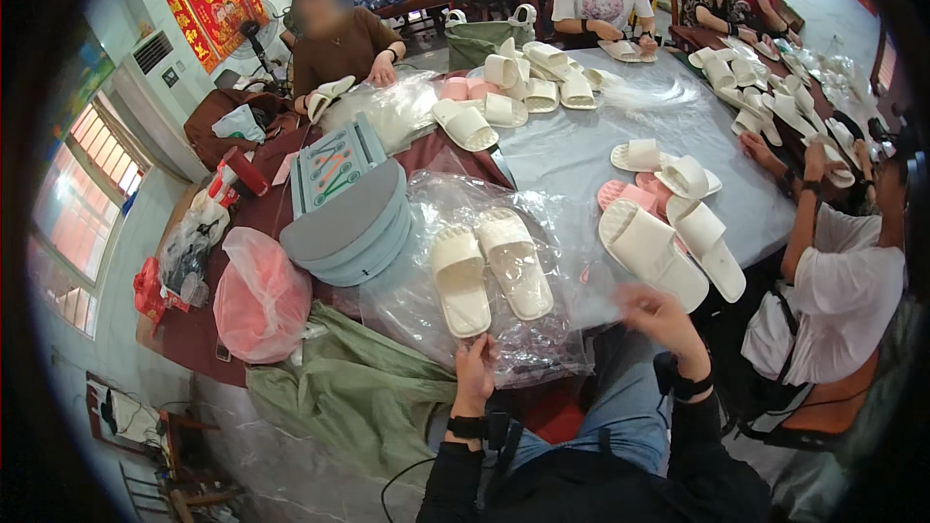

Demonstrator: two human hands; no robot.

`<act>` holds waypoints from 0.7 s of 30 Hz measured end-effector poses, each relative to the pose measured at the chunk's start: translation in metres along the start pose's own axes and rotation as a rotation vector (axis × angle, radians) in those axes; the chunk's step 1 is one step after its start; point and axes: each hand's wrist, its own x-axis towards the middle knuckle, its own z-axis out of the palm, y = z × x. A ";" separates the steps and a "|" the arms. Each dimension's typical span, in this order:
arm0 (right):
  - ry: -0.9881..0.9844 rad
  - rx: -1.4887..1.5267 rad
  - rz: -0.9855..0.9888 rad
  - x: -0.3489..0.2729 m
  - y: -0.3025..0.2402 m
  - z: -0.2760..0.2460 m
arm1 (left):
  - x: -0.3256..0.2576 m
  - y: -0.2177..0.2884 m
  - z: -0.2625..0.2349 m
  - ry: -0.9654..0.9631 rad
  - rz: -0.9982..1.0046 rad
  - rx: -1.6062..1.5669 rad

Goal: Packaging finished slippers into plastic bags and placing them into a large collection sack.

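A pair of cream slide slippers lies side by side in front of me, on or inside a clear plastic bag (pixel 387 276); which of the two I cannot tell. My left hand (pixel 475 368) is closed at the near end of the left slipper (pixel 460 286), its fingertips gripping that edge. Glare crosses the right slipper (pixel 516 266). My right hand (pixel 661 320) is raised to the right of the bag, near a larger cream slipper (pixel 649 252). Motion smears its fingers, so whether they hold anything is unclear. Both wrists wear black bands.
Cream and pink slippers (pixel 635 196) lie at right, with a slipper pile (pixel 542 73) farther back. To the left stand stacked grey-blue pieces (pixel 354 232), a pink-filled bag (pixel 262 295) and green cloth (pixel 358 368). A person in white (pixel 843 281) sits at right; others work beyond.
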 end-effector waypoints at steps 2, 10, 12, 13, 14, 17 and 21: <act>0.529 -0.360 -0.104 -0.002 0.009 0.004 | 0.001 0.001 -0.001 -0.006 -0.014 0.024; 0.774 -0.841 0.334 0.022 0.098 -0.014 | 0.002 0.000 -0.002 -0.005 -0.022 0.001; 0.720 -0.855 0.341 0.030 0.102 -0.021 | 0.002 0.000 -0.003 -0.013 -0.015 0.006; 0.666 -0.868 0.347 0.034 0.099 -0.025 | 0.002 0.000 -0.003 -0.021 -0.009 0.013; 0.668 -0.868 0.347 0.040 0.102 -0.028 | 0.002 0.000 -0.003 -0.023 -0.008 0.013; 0.609 -0.931 0.106 0.061 0.119 -0.036 | 0.001 0.001 -0.003 -0.016 -0.007 0.030; 0.587 -0.920 0.067 0.084 0.111 -0.050 | -0.002 0.004 0.003 -0.006 0.005 0.031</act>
